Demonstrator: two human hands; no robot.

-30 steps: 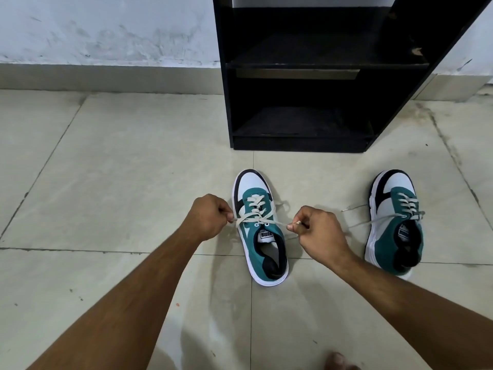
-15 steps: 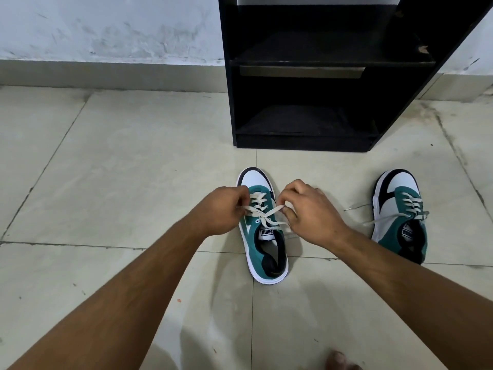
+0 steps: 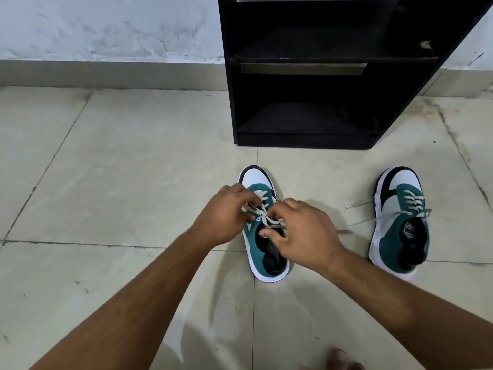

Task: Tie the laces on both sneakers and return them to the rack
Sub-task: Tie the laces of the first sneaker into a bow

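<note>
from the head view, looking down at the tiled floor (image 3: 133,182), the person's left hand (image 3: 221,214) and right hand (image 3: 301,236) meet over the near sneaker (image 3: 262,228), which sits in front of the black rack (image 3: 314,76), toe pointing at it. the left fingers (image 3: 245,206) are curled in and pinching a strand of the cream laces (image 3: 262,214); the right fingers (image 3: 274,209) are bent down onto the crossing strands, thumb tucked under near the tongue, pinching there too as far as i can tell. the other sneaker (image 3: 400,220) stands well apart to the right, its laces trailing loose across the floor.

i'd say the knot on the first shoe is mid-way, no finished bow showing. next it wants a loop formed and pulled snug without letting the crossing slacken, then the second shoe, then both onto a shelf, which looks bare.
</note>
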